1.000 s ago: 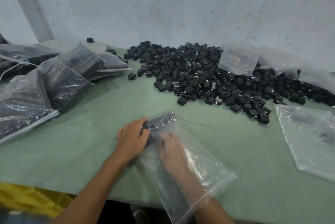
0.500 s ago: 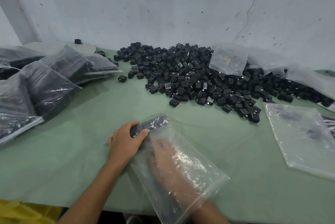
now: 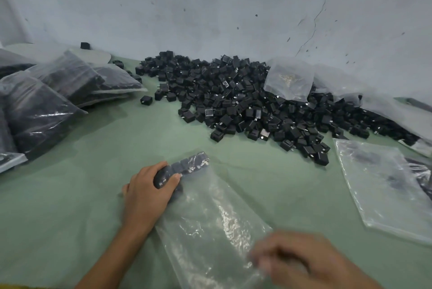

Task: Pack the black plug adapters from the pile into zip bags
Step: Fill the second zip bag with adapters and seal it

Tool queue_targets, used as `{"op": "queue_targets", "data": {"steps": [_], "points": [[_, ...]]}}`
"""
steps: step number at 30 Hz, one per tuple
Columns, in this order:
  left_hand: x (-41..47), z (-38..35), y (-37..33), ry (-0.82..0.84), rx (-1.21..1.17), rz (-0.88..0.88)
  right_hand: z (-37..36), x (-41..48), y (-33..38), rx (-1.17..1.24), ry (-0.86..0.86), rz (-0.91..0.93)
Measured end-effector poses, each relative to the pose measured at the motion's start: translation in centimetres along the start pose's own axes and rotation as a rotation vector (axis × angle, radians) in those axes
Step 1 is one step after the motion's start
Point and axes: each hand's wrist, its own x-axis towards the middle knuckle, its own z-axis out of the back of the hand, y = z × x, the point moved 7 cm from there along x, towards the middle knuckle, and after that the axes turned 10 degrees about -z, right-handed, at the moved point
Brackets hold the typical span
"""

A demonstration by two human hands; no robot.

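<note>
A clear zip bag [image 3: 210, 213] lies on the green table in front of me, with a row of black plug adapters [image 3: 187, 167] at its far end. My left hand [image 3: 147, 192] grips that end of the bag around the adapters. My right hand [image 3: 301, 263] is outside the bag at its near, open end, blurred, with curled fingers at the plastic edge; whether it pinches the bag I cannot tell. The big pile of black adapters [image 3: 245, 106] lies farther back against the wall.
Filled bags of adapters [image 3: 46, 106] are stacked at the left. An empty clear bag [image 3: 385, 190] lies flat at the right, another bag [image 3: 289, 80] rests on the pile. A grey wall closes the table's far side. A single adapter [image 3: 146, 100] lies apart.
My right hand has come out of the bag toward me and now sits at its open end. The left hand keeps holding the far end.
</note>
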Motion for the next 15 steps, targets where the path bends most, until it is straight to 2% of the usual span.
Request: {"op": "queue_targets", "data": {"steps": [1, 3, 5, 9, 12, 15], "points": [[-0.1, 0.0, 0.0, -0.004, -0.008, 0.005, 0.7, 2.0, 0.3, -0.021, -0.045, -0.011], [-0.1, 0.0, 0.0, -0.003, -0.024, 0.01, 2.2, 7.9, -0.6, -0.096, -0.241, -0.03], [-0.1, 0.0, -0.1, 0.002, -0.026, 0.007, 2.0, 15.0, -1.7, -0.237, -0.3, -0.127], [-0.2, 0.1, -0.1, -0.014, -0.028, -0.011, 1.1, 24.5, -6.3, -0.494, -0.26, -0.317], [-0.1, 0.2, -0.1, -0.027, -0.036, -0.022, 0.6, 27.4, -9.2, -0.592, -0.169, -0.451], [0.0, 0.2, 0.0, -0.029, -0.036, -0.027, 0.5, 28.2, -9.9, -0.63, -0.191, -0.475]]}}
